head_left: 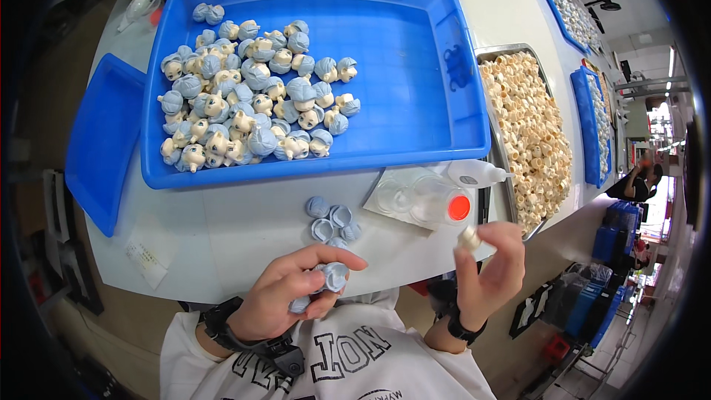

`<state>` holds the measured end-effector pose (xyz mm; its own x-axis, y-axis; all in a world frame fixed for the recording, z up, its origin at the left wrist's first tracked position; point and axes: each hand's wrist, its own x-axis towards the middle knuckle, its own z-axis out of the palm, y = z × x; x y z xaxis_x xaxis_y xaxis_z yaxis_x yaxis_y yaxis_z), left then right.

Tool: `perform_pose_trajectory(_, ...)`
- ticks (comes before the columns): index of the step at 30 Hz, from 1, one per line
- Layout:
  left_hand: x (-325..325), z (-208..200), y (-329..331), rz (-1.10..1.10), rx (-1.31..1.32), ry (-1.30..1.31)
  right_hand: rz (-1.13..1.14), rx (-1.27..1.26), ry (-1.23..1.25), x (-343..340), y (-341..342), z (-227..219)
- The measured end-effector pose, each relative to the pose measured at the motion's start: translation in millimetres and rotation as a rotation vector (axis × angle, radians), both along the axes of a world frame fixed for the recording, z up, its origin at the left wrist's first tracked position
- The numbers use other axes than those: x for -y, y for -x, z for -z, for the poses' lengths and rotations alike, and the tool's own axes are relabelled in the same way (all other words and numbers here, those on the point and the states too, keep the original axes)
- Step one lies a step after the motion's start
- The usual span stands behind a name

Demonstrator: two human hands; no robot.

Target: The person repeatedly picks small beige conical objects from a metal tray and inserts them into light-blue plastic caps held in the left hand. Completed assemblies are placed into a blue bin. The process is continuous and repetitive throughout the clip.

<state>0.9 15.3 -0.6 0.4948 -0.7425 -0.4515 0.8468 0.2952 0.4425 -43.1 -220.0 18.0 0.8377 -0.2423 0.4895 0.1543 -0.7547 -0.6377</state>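
My left hand (275, 292) is closed around light-blue doll hair pieces near the table's front edge. One hollow hair piece (335, 275) shows between thumb and fingers, and another (299, 304) peeks out lower in the palm. To the right, my raised right hand (495, 270) pinches a small cream-coloured doll part (468, 238) between thumb and forefinger; it is slightly blurred. Several loose blue hair shells (322, 230) lie on the table just beyond my left hand. Finished-looking doll heads (244, 120) with blue hair fill the left part of a large blue tray (318, 172).
Right of the tray, a metal tray (506, 170) is heaped with cream parts (529, 133). Between it and my hands stand a white nozzle bottle (474, 172) and a clear container with a red top (458, 208). A second blue tray (104, 141) leans at the left.
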Motion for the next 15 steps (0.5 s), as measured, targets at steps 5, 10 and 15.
perform_pose_trajectory(5, 2.1, -0.9, 0.3, 0.014, -0.006, -0.035, -0.527, 0.062, -0.264, -25.5, -2.5, -5.4)
perform_pose_trajectory(10, 2.4, -6.6, -0.1, 0.047, 0.077, -0.04, -0.629, 0.026, -0.477, -44.4, -3.8, 3.2)
perform_pose_trajectory(15, 0.6, -6.0, 1.9, 0.073, 0.152, -0.013, -0.621, 0.008, -0.463, -46.0, -3.4, 2.6)
